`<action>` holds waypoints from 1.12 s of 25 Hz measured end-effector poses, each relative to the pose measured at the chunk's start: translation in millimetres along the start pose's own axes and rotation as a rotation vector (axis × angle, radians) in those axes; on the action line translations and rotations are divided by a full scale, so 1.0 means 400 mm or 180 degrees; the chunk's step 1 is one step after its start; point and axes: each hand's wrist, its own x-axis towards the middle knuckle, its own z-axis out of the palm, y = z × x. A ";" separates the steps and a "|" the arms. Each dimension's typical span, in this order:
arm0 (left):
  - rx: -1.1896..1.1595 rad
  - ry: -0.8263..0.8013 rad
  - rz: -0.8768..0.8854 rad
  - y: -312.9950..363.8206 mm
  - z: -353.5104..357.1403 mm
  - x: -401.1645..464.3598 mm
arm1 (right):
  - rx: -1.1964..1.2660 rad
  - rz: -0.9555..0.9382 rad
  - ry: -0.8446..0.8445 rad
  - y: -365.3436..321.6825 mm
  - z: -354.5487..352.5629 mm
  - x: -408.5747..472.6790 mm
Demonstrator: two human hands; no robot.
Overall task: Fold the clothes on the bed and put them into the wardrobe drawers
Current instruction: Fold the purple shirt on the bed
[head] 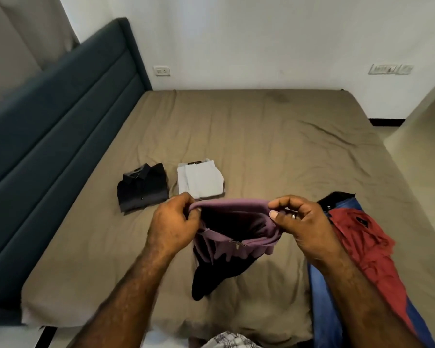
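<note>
We saw dim, even indoor light, soft shadows, wide-angle bending at the edges and slight blur throughout.

Purple trousers (pixel 236 232) held up over bed (pixel 274 136), waistband spread open, legs hanging dark to sheet. Folded black shirt (pixel 142 188) and folded white garment (pixel 200 180) side by side beyond. Red shirt (pixel 364 244) on blue jeans (pixel 322 292), unfolded, at right edge.

A bedroom in a home is shown. The frame is filled by a wide bed (pixel 261 136) covered in a brown sheet, with a padded blue headboard (pixel 60 101) at the left. Wall sockets (pixel 161 71) are seen at the upper centre, and folded shirts (pixel 142 188) at the middle left.
</note>
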 end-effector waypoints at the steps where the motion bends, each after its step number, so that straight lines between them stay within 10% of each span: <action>1: -0.0634 -0.0086 -0.0111 -0.006 0.000 0.004 | 0.0332 0.0154 -0.0078 -0.003 -0.003 0.002; 5: -0.2780 -0.0901 -0.0592 0.036 -0.028 0.024 | 0.1669 0.0643 -0.0561 -0.019 -0.022 0.010; 11: -0.3962 -0.1218 0.0063 0.070 -0.067 0.068 | 0.0262 0.0343 -0.0336 -0.015 0.021 0.026; 15: -0.2790 -0.2035 0.0788 0.077 -0.125 0.095 | 0.0005 -0.0163 0.0220 -0.015 0.038 0.048; 20: 0.0006 -0.1506 0.1135 0.043 -0.140 0.108 | 0.0259 -0.0459 0.0271 -0.006 0.042 0.065; 28: -0.1070 -0.0060 0.0820 0.028 -0.093 0.090 | -0.0358 -0.0698 -0.0361 -0.026 0.038 0.070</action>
